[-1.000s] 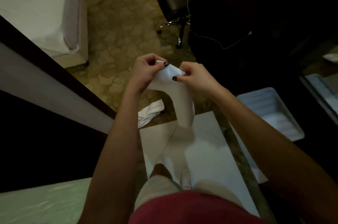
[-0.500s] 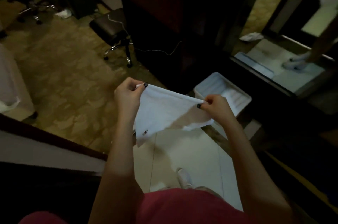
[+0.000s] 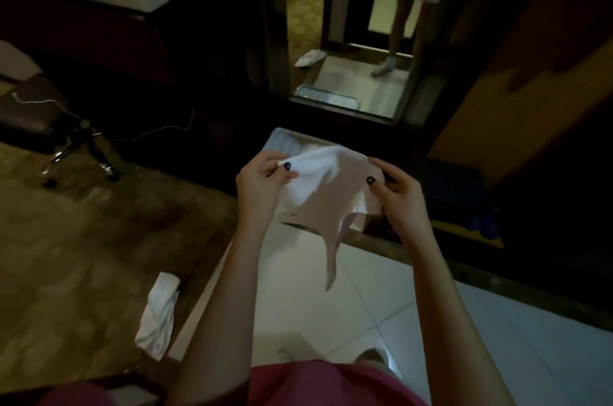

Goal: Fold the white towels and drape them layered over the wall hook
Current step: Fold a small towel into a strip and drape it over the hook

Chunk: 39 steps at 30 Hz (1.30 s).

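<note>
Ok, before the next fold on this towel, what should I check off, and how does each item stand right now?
1. Left hand pinching a top corner of the white towel: ok.
2. Right hand pinching the other corner: ok.
3. Towel spread flat between the hands: not ok, it sags and one end trails down.
4. Towel clear of the floor: ok.
5. Wall hook in sight: not ok, none visible.
6. Second towel picked up: not ok, lying on the carpet.

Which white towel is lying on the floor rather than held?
The crumpled white towel on the carpet at lower left; the other white towel is stretched between both hands.
</note>
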Available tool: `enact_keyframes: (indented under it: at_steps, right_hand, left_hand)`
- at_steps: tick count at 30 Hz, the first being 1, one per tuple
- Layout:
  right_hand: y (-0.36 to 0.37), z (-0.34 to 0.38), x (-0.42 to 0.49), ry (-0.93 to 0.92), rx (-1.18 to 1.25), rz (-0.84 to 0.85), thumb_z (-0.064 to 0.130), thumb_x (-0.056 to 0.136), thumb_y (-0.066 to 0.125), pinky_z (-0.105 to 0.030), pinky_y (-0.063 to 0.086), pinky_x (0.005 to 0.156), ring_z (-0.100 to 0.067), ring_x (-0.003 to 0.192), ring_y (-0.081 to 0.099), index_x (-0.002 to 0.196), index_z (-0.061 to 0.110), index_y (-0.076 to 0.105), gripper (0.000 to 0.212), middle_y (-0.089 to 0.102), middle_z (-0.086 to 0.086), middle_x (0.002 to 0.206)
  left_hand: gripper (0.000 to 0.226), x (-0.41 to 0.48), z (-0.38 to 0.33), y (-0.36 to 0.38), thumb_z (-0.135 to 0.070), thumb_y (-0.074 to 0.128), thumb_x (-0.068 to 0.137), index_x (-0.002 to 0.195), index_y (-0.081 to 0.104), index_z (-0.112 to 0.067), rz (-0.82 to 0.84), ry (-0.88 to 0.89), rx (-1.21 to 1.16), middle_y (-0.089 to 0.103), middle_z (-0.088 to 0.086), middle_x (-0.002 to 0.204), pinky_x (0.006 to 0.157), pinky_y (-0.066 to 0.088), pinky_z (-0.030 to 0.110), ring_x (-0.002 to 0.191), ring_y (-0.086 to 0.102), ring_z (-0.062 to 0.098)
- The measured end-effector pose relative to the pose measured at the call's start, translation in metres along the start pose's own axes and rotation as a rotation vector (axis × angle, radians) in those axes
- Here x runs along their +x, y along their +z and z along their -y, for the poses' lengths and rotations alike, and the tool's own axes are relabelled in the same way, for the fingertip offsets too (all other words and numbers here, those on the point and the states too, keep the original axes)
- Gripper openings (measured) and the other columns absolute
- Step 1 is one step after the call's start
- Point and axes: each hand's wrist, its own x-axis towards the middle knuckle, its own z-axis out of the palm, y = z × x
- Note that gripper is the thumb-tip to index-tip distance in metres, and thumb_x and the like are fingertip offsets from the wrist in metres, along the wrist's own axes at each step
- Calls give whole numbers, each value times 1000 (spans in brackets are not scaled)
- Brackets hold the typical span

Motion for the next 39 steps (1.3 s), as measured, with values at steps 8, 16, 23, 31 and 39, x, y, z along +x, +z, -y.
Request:
enact_keyframes:
  at_steps: [8,16,23,31,39]
  right_hand:
    - [-109,4,9,123,-23,261,7,86,72,-24,56,83,-10,91,72,113,19,67,30,76,1,92]
    - [-207,0,17,-23,-194,70,19,92,66,-29,56,76,-10,72,71,83,15,74,13,74,2,70]
    - [-280,-9,14,-87,-300,-19,28,90,69,-27,55,67,-4,63,69,76,21,74,17,72,7,64]
    - [-359,-32,-3,-12,-365,-83,33,87,72,-20,46,45,-7,45,60,72,25,68,18,64,0,54]
    - [-410,-49,-20,21,-422,-88,29,88,70,-20,44,65,-6,81,57,74,24,65,17,58,8,91]
  left_hand:
    - [27,-34,-29,130,-11,73,84,83,74,-38,427,85,-32,75,-11,90,80,54,24,91,71,10]
    - [25,-73,-60,232,-7,75,82,85,72,-32,550,252,-6,71,-7,94,82,52,18,92,67,5]
    - [25,-109,-77,301,-3,72,84,86,73,-28,543,301,-6,72,-6,92,80,51,16,90,68,5]
    - [28,-151,-80,358,-2,70,85,81,70,-30,467,243,-65,72,-18,82,73,49,12,82,67,-1]
    - [25,-158,-86,375,-2,68,87,82,66,-26,420,244,-69,69,-8,84,69,48,10,77,64,-3]
